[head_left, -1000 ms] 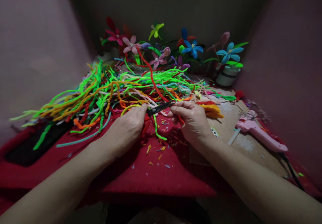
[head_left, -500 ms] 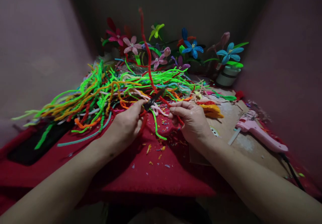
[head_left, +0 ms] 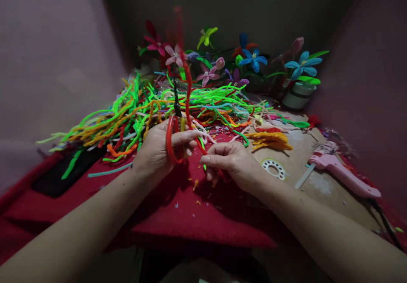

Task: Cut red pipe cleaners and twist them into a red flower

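Head view: the left hand [head_left: 159, 145] has the scissors with red looped handles and black blades [head_left: 171, 147] hooked over its fingers, blades pointing up and away. Its thumb and fingers are closed together beside a long, fuzzy red chenille stem [head_left: 188, 88]. The right hand [head_left: 233, 160] has thumb and forefinger pinched on the lower part of that stem. The stem is between the two hands, its free end standing high above them; that end is blurred, so its exact tip cannot be confirmed.

Progress, as judged: several fuzzy flowers, among them a light-blue five-petalled one [head_left: 303, 64], stand finished at the rear. The red stem appears long and unshaped, so most of its working seems outstanding. A large heap of loose green chenille stems [head_left: 216, 96] remains unused. Coloured scraps [head_left: 196, 185] on the red cloth [head_left: 203, 228] are consistent with trimming.

At right, on brown cardboard [head_left: 321, 185], lie a pink glue gun [head_left: 345, 168], a white perforated ring [head_left: 274, 169] and an orange fuzzy bundle [head_left: 270, 141].

Markings: no brand, label or writing is legible.
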`<state>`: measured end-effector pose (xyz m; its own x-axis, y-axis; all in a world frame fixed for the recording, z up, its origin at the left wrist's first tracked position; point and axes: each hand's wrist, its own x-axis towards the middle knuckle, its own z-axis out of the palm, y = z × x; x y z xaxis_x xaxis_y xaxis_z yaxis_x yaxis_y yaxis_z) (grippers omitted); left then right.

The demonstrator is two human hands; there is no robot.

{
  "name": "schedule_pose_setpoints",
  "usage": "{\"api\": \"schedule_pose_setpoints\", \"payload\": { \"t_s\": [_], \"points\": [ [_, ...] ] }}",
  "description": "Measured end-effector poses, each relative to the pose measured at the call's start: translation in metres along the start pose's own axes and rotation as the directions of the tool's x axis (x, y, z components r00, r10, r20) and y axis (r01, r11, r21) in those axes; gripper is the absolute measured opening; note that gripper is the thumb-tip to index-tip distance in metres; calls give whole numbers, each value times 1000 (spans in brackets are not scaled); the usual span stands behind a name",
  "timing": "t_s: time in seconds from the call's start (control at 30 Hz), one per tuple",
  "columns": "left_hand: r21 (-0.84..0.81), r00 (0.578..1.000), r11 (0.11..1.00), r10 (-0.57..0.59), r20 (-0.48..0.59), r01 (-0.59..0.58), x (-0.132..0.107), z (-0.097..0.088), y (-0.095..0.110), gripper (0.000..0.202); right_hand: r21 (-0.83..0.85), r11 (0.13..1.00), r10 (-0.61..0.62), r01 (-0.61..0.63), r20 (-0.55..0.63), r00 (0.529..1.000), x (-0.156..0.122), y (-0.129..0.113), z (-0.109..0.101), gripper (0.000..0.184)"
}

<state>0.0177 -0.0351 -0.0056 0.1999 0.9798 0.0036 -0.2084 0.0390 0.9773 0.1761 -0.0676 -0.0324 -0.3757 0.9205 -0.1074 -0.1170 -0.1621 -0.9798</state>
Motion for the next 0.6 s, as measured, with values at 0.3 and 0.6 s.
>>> {"api": "schedule_pose_setpoints", "payload": {
  "t_s": [0.3, 0.6],
  "points": [
    [-86, 994, 995, 45, -103, -54, 0, 0, 5, 11, 157, 976, 151, -152, 19, 988, 3, 0, -4, 21],
    [-66, 988, 992, 95, -124, -104, 2, -4, 3, 12, 252, 961, 98, -114, 77, 992, 3, -1, -6, 16]
  ]
}}
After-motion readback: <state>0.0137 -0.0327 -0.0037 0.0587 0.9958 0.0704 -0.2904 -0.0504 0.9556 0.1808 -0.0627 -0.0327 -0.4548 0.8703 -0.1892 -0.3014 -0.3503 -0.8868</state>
